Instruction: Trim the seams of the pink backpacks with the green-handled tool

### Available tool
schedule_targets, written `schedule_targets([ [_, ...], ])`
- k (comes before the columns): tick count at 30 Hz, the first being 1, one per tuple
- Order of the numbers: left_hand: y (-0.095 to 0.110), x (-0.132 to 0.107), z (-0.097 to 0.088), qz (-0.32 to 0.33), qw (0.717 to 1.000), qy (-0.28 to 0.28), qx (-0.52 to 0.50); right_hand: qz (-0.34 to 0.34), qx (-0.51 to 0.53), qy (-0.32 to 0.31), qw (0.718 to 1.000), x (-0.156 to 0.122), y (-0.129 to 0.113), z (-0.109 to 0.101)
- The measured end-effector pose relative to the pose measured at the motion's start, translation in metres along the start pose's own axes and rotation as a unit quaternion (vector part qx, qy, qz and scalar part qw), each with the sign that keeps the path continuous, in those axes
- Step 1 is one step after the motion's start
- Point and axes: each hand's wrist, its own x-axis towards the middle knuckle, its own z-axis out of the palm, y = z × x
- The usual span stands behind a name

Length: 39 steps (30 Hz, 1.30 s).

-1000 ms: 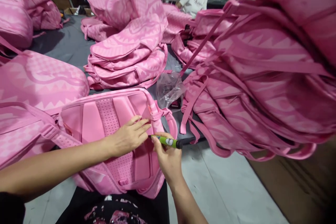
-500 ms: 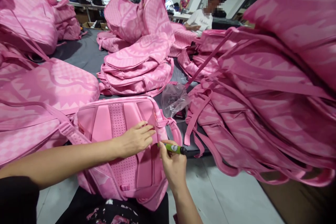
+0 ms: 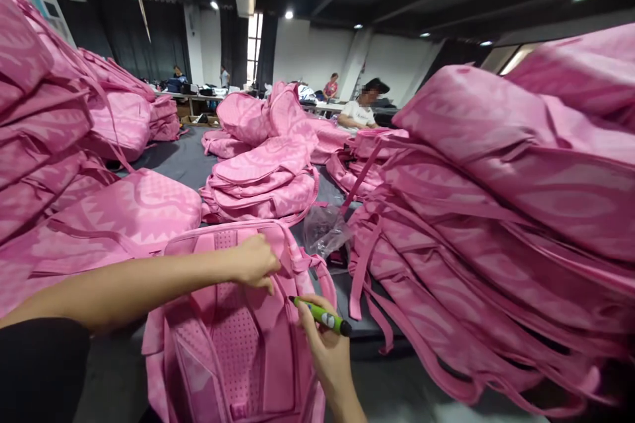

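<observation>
A pink backpack lies back-side up in front of me, its padded panel and straps facing me. My left hand is closed on the fabric near the top of that pack. My right hand pinches a green marker with a black tip, held beside the pack's right shoulder strap.
Tall stacks of pink backpacks crowd the right and the left. A smaller pile sits on the grey table ahead. A crumpled clear plastic bag lies beside the pack. A seated person works far back.
My view has tilted up, showing the hall and ceiling. My left hand went from flat fingers on the padding to a closed grip near the pack's top. The marker stays in my right hand.
</observation>
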Motion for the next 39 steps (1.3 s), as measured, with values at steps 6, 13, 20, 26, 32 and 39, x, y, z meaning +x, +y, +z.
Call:
schedule_targets([
  [6,0.051,-0.048,-0.075,-0.127,0.988,0.011,-0.090,-0.062,0.228,0.037,0.971,0.026,-0.056,-0.027],
  [13,0.052,-0.048,0.014,-0.241,0.968,0.029,-0.063,-0.012,0.179,-0.045,0.983,0.037,-0.014,-0.011],
  [20,0.046,-0.058,0.034,-0.155,0.984,0.049,-0.069,-0.195,0.009,-0.034,0.980,0.005,-0.007,0.015],
  [26,0.013,-0.058,-0.007,-0.175,0.979,0.092,-0.054,-0.302,-0.084,0.004,0.950,0.002,0.011,0.053],
  [32,-0.022,-0.005,0.003,-0.141,0.990,0.030,-0.005,-0.252,-0.075,0.024,0.965,-0.009,0.016,0.066],
  [39,-0.013,0.001,0.036,-0.076,0.995,0.033,0.051,-0.267,-0.059,0.023,0.962,-0.022,0.027,0.065],
])
